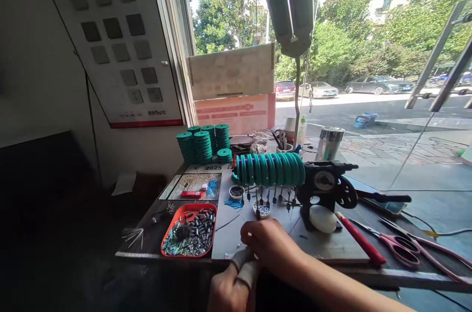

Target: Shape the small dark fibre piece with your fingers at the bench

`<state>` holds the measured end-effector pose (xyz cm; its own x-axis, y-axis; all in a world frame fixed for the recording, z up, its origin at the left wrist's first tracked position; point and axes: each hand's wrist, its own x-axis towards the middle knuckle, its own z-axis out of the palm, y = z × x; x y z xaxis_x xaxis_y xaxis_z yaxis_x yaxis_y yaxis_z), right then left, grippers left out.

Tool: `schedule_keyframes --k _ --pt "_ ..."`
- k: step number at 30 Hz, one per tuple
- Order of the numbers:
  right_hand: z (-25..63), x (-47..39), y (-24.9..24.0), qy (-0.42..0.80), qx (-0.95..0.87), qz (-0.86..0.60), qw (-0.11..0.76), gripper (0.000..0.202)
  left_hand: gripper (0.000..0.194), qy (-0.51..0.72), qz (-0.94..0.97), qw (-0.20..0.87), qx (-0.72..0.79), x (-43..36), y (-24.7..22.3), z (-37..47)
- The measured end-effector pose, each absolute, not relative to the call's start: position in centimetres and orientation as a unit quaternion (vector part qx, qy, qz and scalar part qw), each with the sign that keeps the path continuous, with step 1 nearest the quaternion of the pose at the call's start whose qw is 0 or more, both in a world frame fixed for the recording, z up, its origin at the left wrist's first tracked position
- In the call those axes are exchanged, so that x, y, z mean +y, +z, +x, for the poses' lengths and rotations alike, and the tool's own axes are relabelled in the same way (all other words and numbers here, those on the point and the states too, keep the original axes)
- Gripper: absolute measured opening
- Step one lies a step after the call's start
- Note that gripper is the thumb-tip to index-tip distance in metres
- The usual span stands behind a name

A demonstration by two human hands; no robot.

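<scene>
Green ribbed spools [271, 169], orange tray [177, 218], bandaged left hand [230, 290], right hand [275, 245]

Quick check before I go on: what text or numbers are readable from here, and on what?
"2025": on the calendar card lying on the table.
Wall poster: small print at its lower edge, too blurred to read.
Window signs: lines of text, washed out and unreadable.
Nothing else legible.

I see stacks of green spools [204, 143] at the back of the counter [332, 248], a steel cup [329, 143] near the window, pink-handled scissors [396, 245] on the right, and cars [379, 84] parked across the street outside.
</scene>
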<state>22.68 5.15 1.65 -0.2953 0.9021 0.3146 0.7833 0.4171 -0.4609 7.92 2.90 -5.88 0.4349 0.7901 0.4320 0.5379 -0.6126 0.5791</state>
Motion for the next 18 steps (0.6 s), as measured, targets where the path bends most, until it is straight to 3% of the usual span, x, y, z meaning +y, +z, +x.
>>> schedule_keyframes --k 2,4,6,8,12,18 --pt "23.4 4.3 1.5 0.087 -0.806 -0.514 0.279 0.015 0.03 0.369 0.773 0.273 0.439 2.9 -4.6 8.1" --pt "24.5 2.7 0.9 0.037 -0.827 -0.471 0.304 0.016 0.024 0.388 0.667 0.436 0.464 2.8 -3.6 8.5" --pt "25.6 0.8 -0.2 -0.073 -0.851 -0.385 0.35 0.024 0.028 0.379 0.529 0.617 0.443 2.7 -3.1 8.9" --pt "26.1 -0.6 -1.5 -0.18 -0.847 -0.308 0.393 0.035 0.032 0.344 0.415 0.731 0.418 2.7 -3.0 9.2" --pt "25.3 -1.0 -3.3 -0.219 -0.843 -0.282 0.402 0.039 0.03 0.294 0.308 0.822 0.377 2.6 -2.9 9.1" --pt "24.6 -0.3 -3.2 -0.228 -0.845 -0.264 0.405 0.046 0.03 0.278 0.267 0.858 0.34 2.4 -1.9 9.0"
